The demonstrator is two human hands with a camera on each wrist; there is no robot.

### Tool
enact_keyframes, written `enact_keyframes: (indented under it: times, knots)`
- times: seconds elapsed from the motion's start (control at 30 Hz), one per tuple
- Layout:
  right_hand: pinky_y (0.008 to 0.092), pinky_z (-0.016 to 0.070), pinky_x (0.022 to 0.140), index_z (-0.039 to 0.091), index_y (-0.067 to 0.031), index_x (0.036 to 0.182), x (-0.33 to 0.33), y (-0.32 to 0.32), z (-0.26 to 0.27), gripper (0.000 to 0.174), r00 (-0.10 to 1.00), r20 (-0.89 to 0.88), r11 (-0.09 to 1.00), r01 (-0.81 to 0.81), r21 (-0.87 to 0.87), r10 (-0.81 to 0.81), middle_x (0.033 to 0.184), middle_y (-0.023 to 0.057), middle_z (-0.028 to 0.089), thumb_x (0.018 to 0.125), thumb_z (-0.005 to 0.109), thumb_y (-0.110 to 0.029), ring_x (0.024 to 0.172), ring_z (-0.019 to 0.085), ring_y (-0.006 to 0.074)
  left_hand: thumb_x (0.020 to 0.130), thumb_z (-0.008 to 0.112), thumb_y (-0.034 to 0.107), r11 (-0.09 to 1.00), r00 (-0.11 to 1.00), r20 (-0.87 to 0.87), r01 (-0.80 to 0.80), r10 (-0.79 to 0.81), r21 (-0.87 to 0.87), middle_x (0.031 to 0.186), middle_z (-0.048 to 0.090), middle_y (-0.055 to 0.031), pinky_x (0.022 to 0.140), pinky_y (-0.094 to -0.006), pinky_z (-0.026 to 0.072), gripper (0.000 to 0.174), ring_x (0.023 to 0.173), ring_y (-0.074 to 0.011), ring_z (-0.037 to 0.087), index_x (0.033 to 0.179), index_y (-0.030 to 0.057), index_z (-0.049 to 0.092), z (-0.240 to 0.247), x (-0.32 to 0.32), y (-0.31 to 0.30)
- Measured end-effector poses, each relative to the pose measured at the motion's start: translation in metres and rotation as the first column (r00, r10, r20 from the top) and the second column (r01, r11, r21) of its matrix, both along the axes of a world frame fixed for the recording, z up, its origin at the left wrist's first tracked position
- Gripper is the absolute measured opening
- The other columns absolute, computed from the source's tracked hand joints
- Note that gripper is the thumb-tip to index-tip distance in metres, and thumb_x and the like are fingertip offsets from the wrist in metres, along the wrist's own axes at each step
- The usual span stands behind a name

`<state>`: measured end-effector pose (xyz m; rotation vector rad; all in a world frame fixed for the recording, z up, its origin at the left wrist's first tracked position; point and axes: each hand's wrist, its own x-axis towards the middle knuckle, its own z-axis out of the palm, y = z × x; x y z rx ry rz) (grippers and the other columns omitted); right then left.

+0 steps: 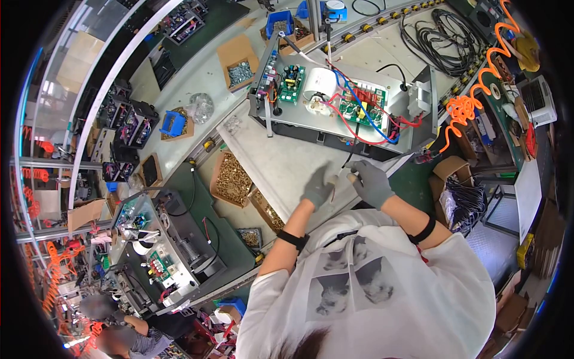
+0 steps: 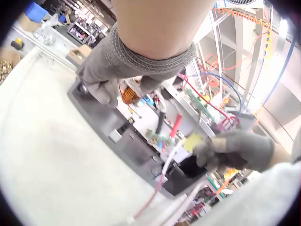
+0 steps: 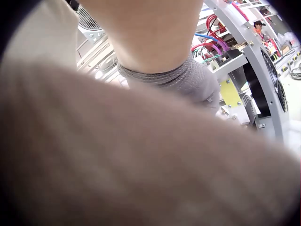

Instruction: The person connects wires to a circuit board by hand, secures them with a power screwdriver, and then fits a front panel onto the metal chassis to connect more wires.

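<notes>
Both hands wear grey gloves and are near the front side of a metal chassis (image 1: 287, 116) fitted with circuit boards. The left hand (image 1: 320, 186) has its fingers bent loosely; in the left wrist view a gap shows between its fingers and thumb. Facing it, the right hand (image 1: 371, 183) has curled fingertips close to a thin wire (image 2: 173, 157) that hangs between the hands. That wire is white, turning pinkish red lower down. I cannot tell whether the right fingers pinch it. The right wrist view shows mostly blurred cloth, with part of the gloved right hand (image 3: 200, 87) behind.
The chassis stands on a white worktop (image 1: 281, 161). A box of brass fasteners (image 1: 232, 179) lies to the left, a box of screws (image 1: 240, 73) behind. Another chassis (image 1: 158, 251) stands further left. An orange coiled hose (image 1: 463, 107) and a carton of black cables (image 1: 460, 200) are at the right.
</notes>
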<state>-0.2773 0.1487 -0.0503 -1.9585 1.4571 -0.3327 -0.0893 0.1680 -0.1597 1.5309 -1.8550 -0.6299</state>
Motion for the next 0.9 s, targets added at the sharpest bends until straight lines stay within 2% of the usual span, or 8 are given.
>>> enact_keyframes:
  times: [0.07, 0.1, 0.2, 0.33, 0.47, 0.57, 0.63, 0.9]
  knots:
    - [0.0379, 0.0471, 0.068, 0.049, -0.0191, 0.125, 0.007, -0.003, 0.011, 0.043, 0.996, -0.052, 0.99, -0.076, -0.122, 0.07, 0.095, 0.0086, 0.056, 0.083, 0.055, -0.016, 0.081, 0.059, 0.0255, 0.088, 0.053, 0.025, 0.895, 0.937, -0.35, 0.168, -0.015, 0.412, 0.096, 0.061, -0.0087, 0.073, -0.0292, 0.0469, 0.032, 0.08, -0.0149, 0.056, 0.113, 0.0061, 0.054, 0.002, -0.008, 0.004]
    - [0.0375, 0.0468, 0.069, 0.048, -0.0202, 0.125, 0.008, -0.005, 0.016, 0.044, 0.958, -0.219, 0.961, -0.225, -0.161, 0.187, 0.095, 0.0081, 0.057, 0.081, 0.055, -0.015, 0.083, 0.059, 0.0244, 0.089, 0.051, 0.026, 0.611, 0.765, -0.631, 0.44, 0.128, 0.658, 0.09, 0.061, -0.0085, 0.071, -0.0291, 0.0469, 0.028, 0.076, -0.0144, 0.056, 0.106, 0.005, 0.057, 0.015, -0.012, 0.004]
    - [0.0364, 0.045, 0.07, 0.054, -0.0217, 0.115, 0.006, -0.005, 0.009, 0.037, 0.853, -0.433, 0.912, -0.385, -0.144, 0.291, 0.094, 0.0065, 0.057, 0.078, 0.056, -0.013, 0.086, 0.059, 0.022, 0.09, 0.048, 0.028, 0.622, 0.911, -0.412, 0.315, 0.014, 0.717, 0.076, 0.06, -0.007, 0.067, -0.03, 0.0465, 0.026, 0.068, -0.0139, 0.056, 0.096, 0.0059, 0.06, 0.084, -0.003, 0.007]
    - [0.0366, 0.0413, 0.074, 0.061, -0.0179, 0.091, -0.009, -0.011, -0.006, 0.015, 0.87, -0.455, 0.899, -0.342, -0.274, 0.192, 0.09, 0.006, 0.057, 0.077, 0.057, -0.017, 0.088, 0.057, 0.0218, 0.09, 0.045, 0.029, 0.853, 0.986, 0.019, 0.133, -0.165, 0.505, 0.079, 0.061, -0.015, 0.067, -0.0364, 0.0468, 0.024, 0.074, -0.0328, 0.06, 0.097, 0.0098, 0.058, 0.118, 0.025, 0.034]
    - [0.0406, 0.0407, 0.077, 0.064, -0.018, 0.091, -0.007, -0.011, 0.043, 0.016, 0.889, -0.434, 0.891, -0.31, -0.333, 0.147, 0.093, 0.0052, 0.057, 0.076, 0.059, -0.02, 0.095, 0.055, 0.0219, 0.092, 0.045, 0.028, 0.937, 0.994, 0.106, -0.013, -0.026, 0.35, 0.072, 0.057, -0.0114, 0.065, -0.0307, 0.0452, 0.025, 0.068, -0.0261, 0.057, 0.094, 0.0061, 0.058, 0.148, 0.029, 0.056]
    - [0.042, 0.0425, 0.081, 0.064, -0.0175, 0.097, 0.02, -0.003, 0.065, 0.021, 0.92, -0.19, 0.7, -0.386, -0.601, 0.344, 0.089, 0.0067, 0.058, 0.077, 0.06, -0.019, 0.091, 0.057, 0.0257, 0.092, 0.05, 0.022, 0.976, 0.962, -0.271, 0.084, -0.027, 0.2, 0.076, 0.057, -0.0128, 0.064, -0.0305, 0.0449, 0.023, 0.069, -0.024, 0.057, 0.097, 0.0005, 0.057, 0.171, 0.024, 0.066]
    - [0.0397, 0.0463, 0.082, 0.063, -0.0148, 0.099, 0.04, 0.002, 0.069, 0.022, 0.739, 0.458, 0.863, -0.35, -0.365, 0.494, 0.082, 0.0091, 0.057, 0.077, 0.06, -0.014, 0.079, 0.058, 0.0293, 0.092, 0.05, 0.024, 0.989, 0.961, -0.267, -0.035, 0.073, 0.145, 0.078, 0.057, -0.0126, 0.064, -0.0298, 0.0445, 0.025, 0.069, -0.0216, 0.056, 0.097, 0.0006, 0.057, 0.183, 0.023, 0.063]
    - [0.034, 0.047, 0.06, 0.061, -0.0082, 0.091, 0.074, -0.017, 0.09, 0.011, 0.838, 0.403, 0.88, -0.171, -0.443, 0.366, 0.074, 0.0106, 0.056, 0.082, 0.057, -0.007, 0.066, 0.058, 0.0283, 0.084, 0.064, 0.012, 0.927, 0.538, -0.758, -0.273, 0.369, 0.258, 0.096, 0.059, -0.0053, 0.074, -0.0222, 0.0447, 0.036, 0.083, -0.0102, 0.054, 0.116, -0.0006, 0.052, 0.184, 0.029, 0.056]
